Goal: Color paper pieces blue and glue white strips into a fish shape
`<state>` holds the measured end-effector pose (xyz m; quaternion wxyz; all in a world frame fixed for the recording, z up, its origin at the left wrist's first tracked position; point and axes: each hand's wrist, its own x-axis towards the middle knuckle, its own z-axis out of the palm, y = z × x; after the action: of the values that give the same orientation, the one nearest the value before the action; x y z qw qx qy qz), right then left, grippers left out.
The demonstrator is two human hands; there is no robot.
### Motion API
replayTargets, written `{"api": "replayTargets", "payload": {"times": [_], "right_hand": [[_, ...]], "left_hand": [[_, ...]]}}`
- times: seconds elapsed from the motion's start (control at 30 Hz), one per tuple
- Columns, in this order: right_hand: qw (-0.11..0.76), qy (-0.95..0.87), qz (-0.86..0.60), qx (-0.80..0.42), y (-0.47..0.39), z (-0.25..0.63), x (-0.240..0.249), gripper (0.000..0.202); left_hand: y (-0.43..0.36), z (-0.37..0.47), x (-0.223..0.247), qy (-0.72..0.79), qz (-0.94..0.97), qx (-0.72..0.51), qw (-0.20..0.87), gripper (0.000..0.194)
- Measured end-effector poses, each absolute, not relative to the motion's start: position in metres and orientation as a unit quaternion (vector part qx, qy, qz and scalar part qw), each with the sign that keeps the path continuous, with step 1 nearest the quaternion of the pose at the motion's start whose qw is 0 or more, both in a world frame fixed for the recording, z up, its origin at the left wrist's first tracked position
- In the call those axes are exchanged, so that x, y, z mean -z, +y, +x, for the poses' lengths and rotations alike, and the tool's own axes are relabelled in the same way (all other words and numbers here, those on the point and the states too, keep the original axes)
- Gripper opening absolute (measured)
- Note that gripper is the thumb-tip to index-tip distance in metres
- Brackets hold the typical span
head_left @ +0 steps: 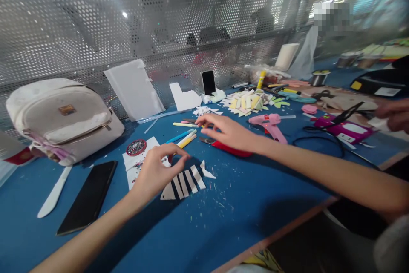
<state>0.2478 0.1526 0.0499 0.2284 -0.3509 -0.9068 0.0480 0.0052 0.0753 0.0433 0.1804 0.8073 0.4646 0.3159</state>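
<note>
My left hand [156,166] hovers over the near edge of a white sheet [129,162]; its thumb and forefinger tips come together in a pinch, and anything tiny between them cannot be made out. Just below it lie pale cut strips [184,184] set out in a fish shape, with a head piece [168,192] and a tail piece [207,171]. Outstretched fingers on my right hand [228,130] reach above red-handled scissors [234,150], near a yellow stick [185,124]. Blue, white and yellow pens [185,136] lie between the hands.
Left stand a beige backpack [64,115], a dark phone [87,198] and a white plastic knife [55,192]. Behind are a pile of paper scraps [246,102] and an upright phone [208,82]. A pink glue gun [271,126], cables and another person's hand [396,113] are right.
</note>
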Motion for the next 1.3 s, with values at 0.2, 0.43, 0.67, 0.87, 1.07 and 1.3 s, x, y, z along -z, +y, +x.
{"api": "replayTargets", "payload": {"times": [0.2, 0.43, 0.67, 0.87, 1.07, 1.3], "right_hand": [[0.09, -0.862, -0.498, -0.015, 0.234, 0.259, -0.03, 0.034], [0.065, -0.852, -0.515, -0.061, 0.247, 0.256, -0.029, 0.032], [0.2, -0.829, -0.487, -0.189, 0.206, 0.251, -0.07, 0.04], [0.133, -0.84, -0.337, -0.404, 0.125, 0.245, -0.081, 0.061], [0.074, -0.776, -0.31, -0.545, 0.106, 0.244, -0.072, 0.053], [0.115, -0.774, -0.282, -0.555, 0.109, 0.237, -0.064, 0.057]], "left_hand": [[0.094, -0.012, -0.04, 0.522, 0.734, -0.358, 0.246, 0.026], [0.099, -0.023, -0.05, 0.532, 0.674, -0.423, 0.289, 0.028], [0.111, -0.036, -0.048, 0.544, 0.631, -0.461, 0.306, 0.027], [0.115, -0.039, -0.046, 0.507, 0.626, -0.515, 0.294, 0.028], [0.11, -0.031, -0.049, 0.457, 0.641, -0.52, 0.331, 0.021], [0.108, -0.023, -0.05, 0.409, 0.645, -0.499, 0.409, 0.021]]}}
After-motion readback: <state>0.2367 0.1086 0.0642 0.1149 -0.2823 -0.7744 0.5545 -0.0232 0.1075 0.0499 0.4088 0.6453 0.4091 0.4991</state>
